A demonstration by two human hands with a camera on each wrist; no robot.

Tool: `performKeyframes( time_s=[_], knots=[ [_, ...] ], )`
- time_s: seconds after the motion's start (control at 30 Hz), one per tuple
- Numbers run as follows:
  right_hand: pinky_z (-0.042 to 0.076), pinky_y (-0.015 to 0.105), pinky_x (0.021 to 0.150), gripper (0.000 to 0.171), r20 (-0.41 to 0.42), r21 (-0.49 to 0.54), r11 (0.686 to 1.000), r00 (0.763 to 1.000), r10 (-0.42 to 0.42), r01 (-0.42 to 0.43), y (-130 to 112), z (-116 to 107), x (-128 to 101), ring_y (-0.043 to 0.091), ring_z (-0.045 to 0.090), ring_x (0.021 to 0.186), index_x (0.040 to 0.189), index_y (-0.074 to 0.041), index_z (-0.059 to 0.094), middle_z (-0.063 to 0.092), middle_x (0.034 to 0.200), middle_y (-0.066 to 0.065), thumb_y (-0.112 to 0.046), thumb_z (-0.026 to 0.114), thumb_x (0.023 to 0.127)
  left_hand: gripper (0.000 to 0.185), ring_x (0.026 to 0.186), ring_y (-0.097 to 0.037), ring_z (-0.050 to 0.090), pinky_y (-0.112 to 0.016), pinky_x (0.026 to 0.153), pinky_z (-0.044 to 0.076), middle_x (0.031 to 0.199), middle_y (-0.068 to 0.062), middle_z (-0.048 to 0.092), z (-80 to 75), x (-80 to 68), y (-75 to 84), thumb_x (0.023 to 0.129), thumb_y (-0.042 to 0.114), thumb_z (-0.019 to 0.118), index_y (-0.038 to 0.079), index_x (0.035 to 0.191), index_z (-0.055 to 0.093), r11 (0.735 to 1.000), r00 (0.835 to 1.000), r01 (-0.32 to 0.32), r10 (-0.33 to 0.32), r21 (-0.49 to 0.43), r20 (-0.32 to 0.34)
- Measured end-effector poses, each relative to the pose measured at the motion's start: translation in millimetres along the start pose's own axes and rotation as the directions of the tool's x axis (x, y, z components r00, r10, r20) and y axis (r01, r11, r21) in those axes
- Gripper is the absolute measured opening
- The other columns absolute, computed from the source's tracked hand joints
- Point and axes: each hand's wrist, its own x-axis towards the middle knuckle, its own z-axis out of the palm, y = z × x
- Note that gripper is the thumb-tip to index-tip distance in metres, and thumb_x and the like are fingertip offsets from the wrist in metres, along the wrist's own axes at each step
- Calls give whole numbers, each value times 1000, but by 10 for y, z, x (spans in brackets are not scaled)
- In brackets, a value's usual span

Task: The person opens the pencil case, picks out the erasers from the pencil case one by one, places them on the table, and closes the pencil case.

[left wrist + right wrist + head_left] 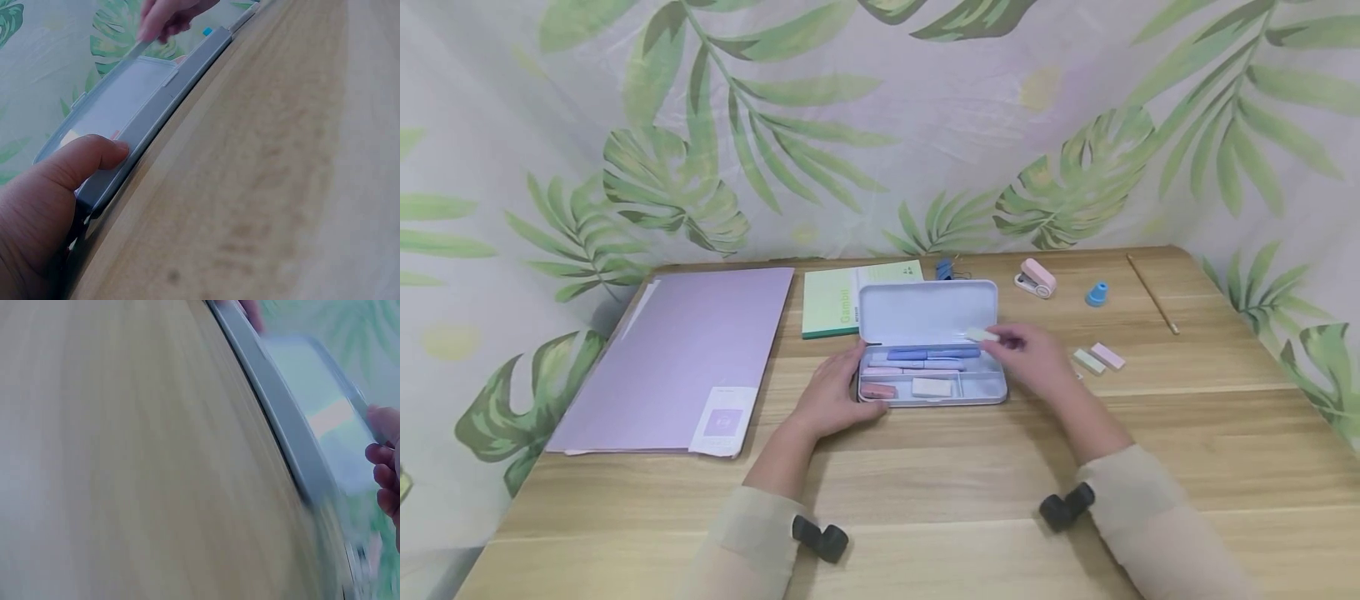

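Observation:
An open grey pencil case lies mid-table with its lid up, holding blue and pink pens, a pink eraser and a white eraser. My left hand grips the case's left end, thumb over the rim. Over the case's right part my right hand pinches a small pale green eraser. The left wrist view shows the case wall and the right hand above it. The right wrist view is blurred; case and fingers show.
A lilac folder lies at left, a green notebook behind the case. A pink stapler, blue sharpener, blue clip, pencil and two erasers, green and pink, lie to the right.

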Motion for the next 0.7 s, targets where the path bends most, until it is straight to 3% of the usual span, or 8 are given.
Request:
performKeyframes(
  time_s=[0.13, 0.37, 0.5, 0.7],
  knots=[
    [47, 26, 73, 48, -123, -48, 997, 991, 57, -63, 375, -345, -143, 24, 57, 90, 123, -4, 66, 67, 104, 16, -41, 63, 93, 104, 148, -32, 28, -48, 123, 21, 160, -9, 32, 2, -1, -16, 74, 48, 73, 8, 156, 22, 1000, 1000, -3, 3, 10, -5],
    [41, 21, 64, 52, -289, -90, 976, 943, 165, -199, 930, -795, -338, 18, 52, 86, 123, -1, 65, 65, 104, 18, -44, 58, 95, 105, 147, -32, 29, -47, 123, 20, 159, -10, 33, -12, -16, -21, 74, 49, 73, 8, 156, 23, 1000, 1000, -6, 6, 17, -15],
    [41, 26, 70, 55, -305, -79, 956, 920, 245, -281, 1159, -903, -397, 23, 53, 91, 126, 1, 62, 63, 109, 20, -45, 54, 97, 105, 147, -32, 29, -48, 123, 21, 159, -10, 33, -4, -17, -23, 74, 49, 73, 8, 156, 23, 1000, 1000, -7, 8, 14, -14],
    [44, 53, 89, 61, -238, -108, 940, 926, 292, -324, 1301, -937, -409, 42, 54, 111, 129, 4, 59, 60, 121, 29, -48, 49, 98, 105, 148, -32, 28, -48, 123, 21, 160, -9, 31, 6, -9, -20, 74, 49, 73, 8, 156, 23, 1000, 1000, -11, 12, 9, -19]
  ],
)
